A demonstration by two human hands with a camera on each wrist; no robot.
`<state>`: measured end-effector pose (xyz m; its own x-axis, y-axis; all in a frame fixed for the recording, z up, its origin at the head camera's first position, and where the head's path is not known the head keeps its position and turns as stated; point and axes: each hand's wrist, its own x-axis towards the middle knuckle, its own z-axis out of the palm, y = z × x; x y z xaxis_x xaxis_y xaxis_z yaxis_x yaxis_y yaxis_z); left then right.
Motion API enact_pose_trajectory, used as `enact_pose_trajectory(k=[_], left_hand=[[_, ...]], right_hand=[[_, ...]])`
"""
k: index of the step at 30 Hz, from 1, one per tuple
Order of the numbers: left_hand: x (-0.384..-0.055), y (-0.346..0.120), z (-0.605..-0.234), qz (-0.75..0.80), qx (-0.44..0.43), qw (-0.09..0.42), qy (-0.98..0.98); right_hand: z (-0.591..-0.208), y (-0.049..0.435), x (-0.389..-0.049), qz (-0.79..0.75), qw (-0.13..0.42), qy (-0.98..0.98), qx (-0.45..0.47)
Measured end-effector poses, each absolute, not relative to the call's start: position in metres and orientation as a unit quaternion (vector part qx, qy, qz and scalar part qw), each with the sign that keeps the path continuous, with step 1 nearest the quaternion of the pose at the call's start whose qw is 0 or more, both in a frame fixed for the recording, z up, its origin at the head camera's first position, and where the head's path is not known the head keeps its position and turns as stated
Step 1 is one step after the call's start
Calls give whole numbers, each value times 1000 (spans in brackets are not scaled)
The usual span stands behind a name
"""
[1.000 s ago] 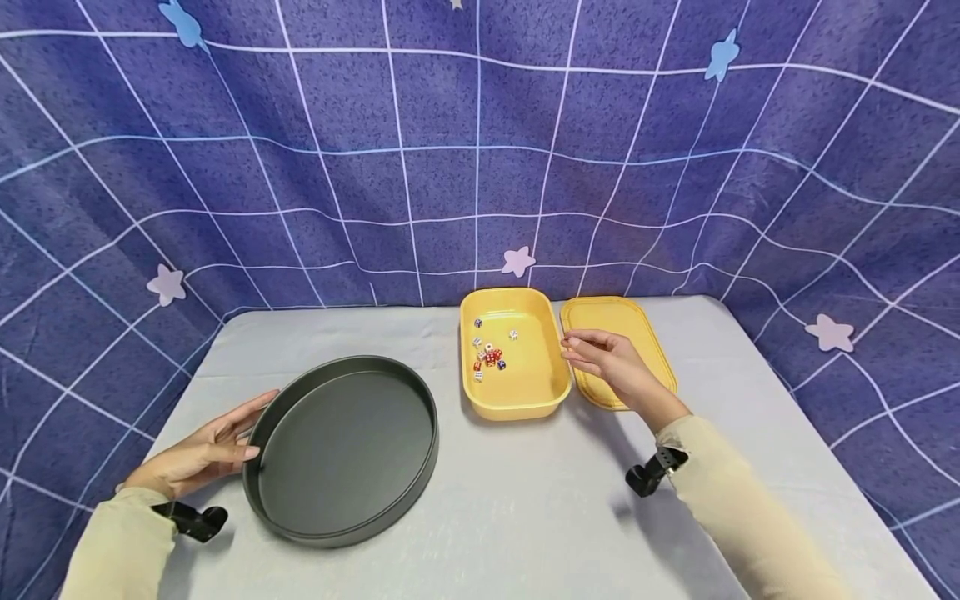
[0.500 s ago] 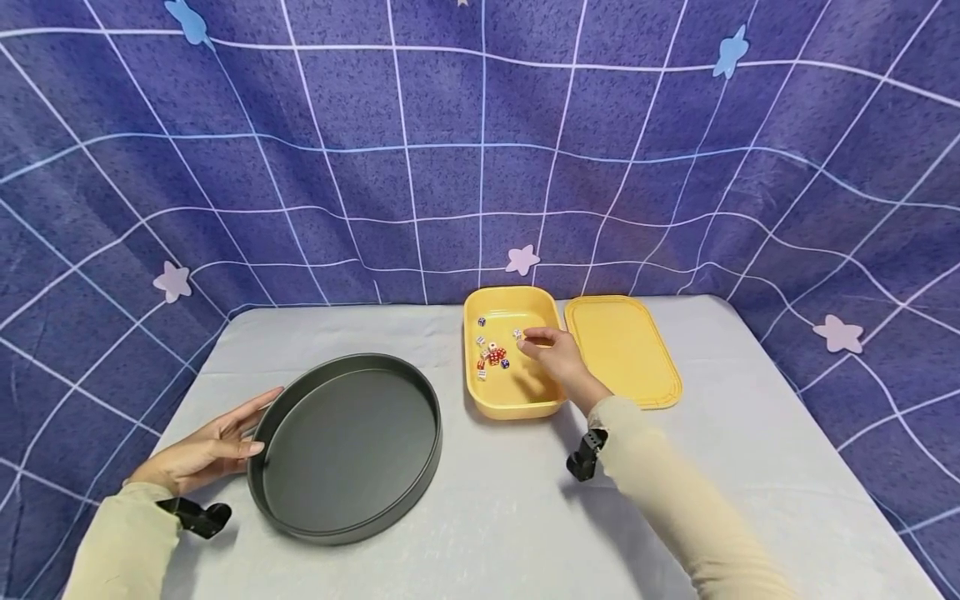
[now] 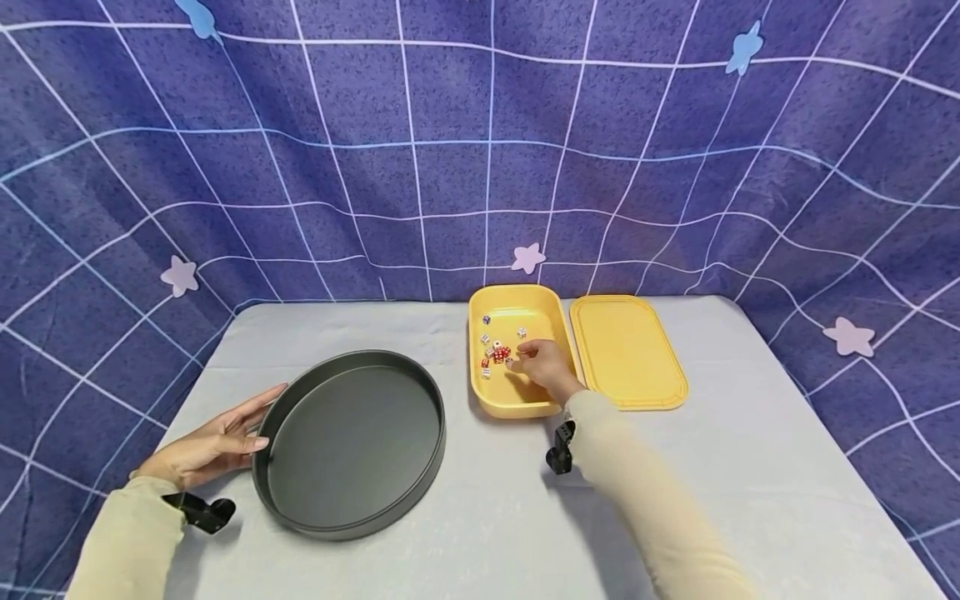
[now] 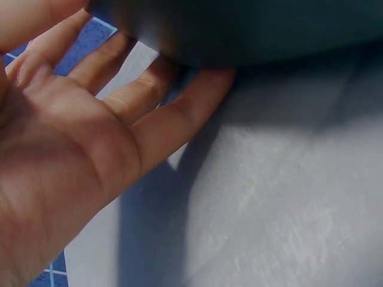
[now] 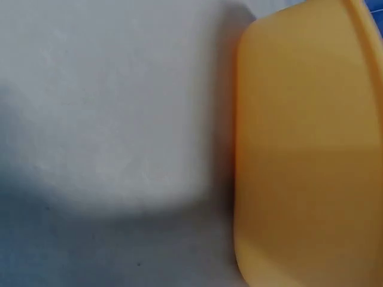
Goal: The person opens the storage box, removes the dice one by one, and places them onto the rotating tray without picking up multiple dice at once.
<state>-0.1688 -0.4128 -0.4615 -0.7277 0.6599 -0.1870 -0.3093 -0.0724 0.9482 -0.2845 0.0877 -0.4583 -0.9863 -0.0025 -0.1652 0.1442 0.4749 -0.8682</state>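
A round dark grey baking pan (image 3: 352, 442) stands on the left of the table. My left hand (image 3: 213, 446) holds its left edge, thumb over the rim and fingers outside; in the left wrist view the fingertips (image 4: 215, 81) meet the pan's underside. My right hand (image 3: 546, 367) reaches into a yellow plastic tub (image 3: 517, 410), fingers and thumb apart. Its thumb tip is close to a dark blue die (image 3: 509, 362); whether it touches is too small to tell. Red dice (image 3: 501, 355) and white dice (image 3: 486, 372) lie about it. The right wrist view shows only the tub's outer wall (image 5: 311, 143).
A flat yellow lid (image 3: 630, 354) lies right of the tub. Another blue die (image 3: 487, 320) and a white die (image 3: 522, 332) lie farther back inside. A light grey cloth (image 3: 495, 508) covers the table; a purple gridded curtain (image 3: 450, 183) hangs behind.
My right hand has moved left from above the lid, into the tub and toward the blue die. The left hand stays at the pan's edge.
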Motion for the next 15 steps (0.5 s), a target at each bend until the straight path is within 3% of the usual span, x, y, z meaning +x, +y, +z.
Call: enact_pose_trajectory(k=[15], left_hand=[[-170,-413,-460,738,147,347,561]], right_hand=[[-460,74,-287,-396,34,916,52]])
